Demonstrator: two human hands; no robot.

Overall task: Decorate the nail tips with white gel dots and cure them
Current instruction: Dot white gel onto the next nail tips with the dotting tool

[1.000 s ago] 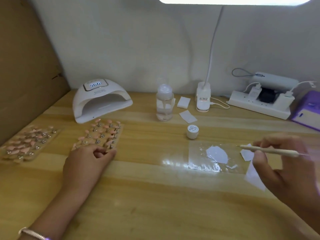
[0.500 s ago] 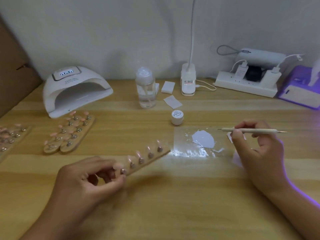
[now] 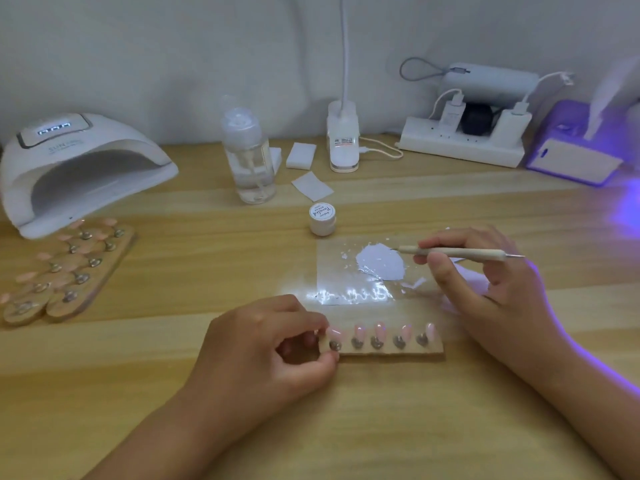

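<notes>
Pinching the left end of a wooden strip on the tabletop, the left hand steadies five pink nail tips, which show no dots. The right hand grips a dotting tool, its tip at the edge of the white gel smeared on clear film. Risks, as judged: an overloaded tip would blob, and the strip, held at one end only, could pivot. The curing lamp reads "SUN". The script on the gel pot is illegible.
</notes>
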